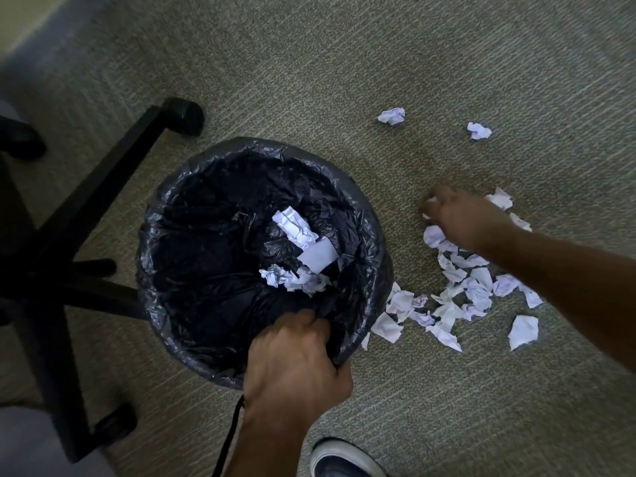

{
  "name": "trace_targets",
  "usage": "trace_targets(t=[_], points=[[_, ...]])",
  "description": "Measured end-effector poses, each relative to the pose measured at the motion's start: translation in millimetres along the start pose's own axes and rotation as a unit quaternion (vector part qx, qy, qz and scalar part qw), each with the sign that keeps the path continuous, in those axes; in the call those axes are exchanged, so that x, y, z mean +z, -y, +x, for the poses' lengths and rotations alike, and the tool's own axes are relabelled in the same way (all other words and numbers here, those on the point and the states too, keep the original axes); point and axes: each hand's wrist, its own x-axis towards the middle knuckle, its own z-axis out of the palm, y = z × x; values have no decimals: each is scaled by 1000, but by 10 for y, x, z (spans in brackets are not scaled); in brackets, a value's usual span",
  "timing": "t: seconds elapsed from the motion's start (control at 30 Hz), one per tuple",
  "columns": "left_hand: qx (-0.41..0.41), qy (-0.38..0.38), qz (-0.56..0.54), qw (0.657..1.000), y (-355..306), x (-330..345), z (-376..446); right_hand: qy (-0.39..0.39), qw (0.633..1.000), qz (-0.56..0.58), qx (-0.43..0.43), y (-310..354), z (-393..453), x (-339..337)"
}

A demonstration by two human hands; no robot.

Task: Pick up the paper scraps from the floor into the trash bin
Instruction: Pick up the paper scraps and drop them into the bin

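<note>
- One view only, from a head-worn camera, so no second view shares the scene.
- It looks steeply down at the carpet [447, 63], close above the bin [165, 215], whose mouth fills the centre.
- Wide-angle: both forearms enter from 5 and 6 o'clock, a shoe [344, 459] at 6, a chair base [103, 187] at 9.

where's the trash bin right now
In the head view the trash bin stands on the carpet left of centre, between the black chair base and the pile of paper scraps; the left hand grips its near rim.
</note>
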Motion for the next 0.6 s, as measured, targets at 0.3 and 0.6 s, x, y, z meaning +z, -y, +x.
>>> trace_targets(t=[0.3,0.6], points=[[3,-2,2,1000,-9,-12,0,-278,721,584,247,816,-111,-441],[3,-7,-11,1000,-2,-24,-9,-373,641,667,-72,1264,-182,-1685]])
